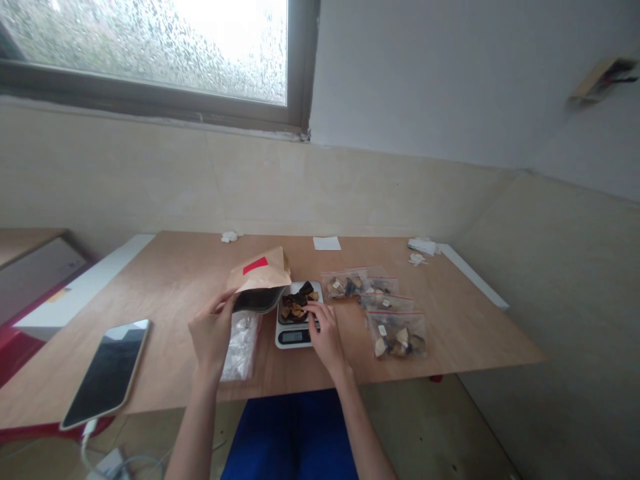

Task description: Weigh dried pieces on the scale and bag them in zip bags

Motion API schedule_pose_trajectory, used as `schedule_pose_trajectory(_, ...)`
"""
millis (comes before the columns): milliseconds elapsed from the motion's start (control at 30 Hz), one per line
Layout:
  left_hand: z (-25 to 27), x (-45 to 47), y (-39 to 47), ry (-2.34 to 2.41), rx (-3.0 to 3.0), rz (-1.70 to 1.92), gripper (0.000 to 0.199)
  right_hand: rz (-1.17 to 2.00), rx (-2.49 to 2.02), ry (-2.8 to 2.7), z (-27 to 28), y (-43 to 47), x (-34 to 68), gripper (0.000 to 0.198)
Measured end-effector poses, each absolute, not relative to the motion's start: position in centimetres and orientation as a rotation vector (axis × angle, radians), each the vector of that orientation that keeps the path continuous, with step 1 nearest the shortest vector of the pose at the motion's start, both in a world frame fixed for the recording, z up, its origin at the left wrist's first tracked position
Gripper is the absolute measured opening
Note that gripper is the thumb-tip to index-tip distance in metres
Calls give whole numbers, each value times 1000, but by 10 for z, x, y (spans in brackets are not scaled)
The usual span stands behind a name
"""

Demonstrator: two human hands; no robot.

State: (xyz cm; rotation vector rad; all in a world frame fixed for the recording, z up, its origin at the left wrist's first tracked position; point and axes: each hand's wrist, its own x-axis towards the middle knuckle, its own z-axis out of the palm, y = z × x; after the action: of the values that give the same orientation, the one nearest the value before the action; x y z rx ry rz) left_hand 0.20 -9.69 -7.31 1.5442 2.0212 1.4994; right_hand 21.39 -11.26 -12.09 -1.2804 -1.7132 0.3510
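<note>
My left hand (213, 330) is closed on the rim of a brown kraft paper bag (265, 270) with a red label. The bag is tilted, its dark mouth facing me beside a white kitchen scale (287, 339). Dark and yellowish dried slices (297, 303) lie heaped on the scale's platform. My right hand (325, 330) is at the right edge of the heap, thumb and fingertips drawn together at a slice; the exact contact is too small to see clearly. Under the paper bag, partly covered, lies a stack of clear plastic bags (243, 350).
Several filled zip bags (400, 337) of dried pieces lie right of the scale. A tablet (107, 373) with a white cable rests at the left edge. White paper (327, 243) and crumpled tissue (230, 237) are at the back of the wooden table (475, 333), below the window wall.
</note>
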Motion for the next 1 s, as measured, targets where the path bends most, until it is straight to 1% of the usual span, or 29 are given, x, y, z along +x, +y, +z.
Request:
schedule_pose_trajectory(233,-72,3,-97,2000,1567,1499,28,381,-1225,-1560,-100,-114,218,28)
schedule_pose_trajectory(500,-70,10,-100,1944,1565,1491,29,543,-1070,-1568,-72,-106,202,29)
schedule_pose_trajectory(600,-67,14,-101,1916,1563,1496,28,628,-1028,-1714,-64,-105,194,33)
schedule_pose_trajectory(667,-65,16,-101,1924,1569,1509,27,630,-1022,-1890,-57,-104,187,35)
schedule_pose_trajectory(933,-62,23,-104,1925,1630,1447,26,366,-1212,-2427,-33,-93,154,37)
schedule_pose_trajectory(1000,-61,27,-107,1913,1637,1436,25,407,-1347,-2488,-35,-88,149,33)
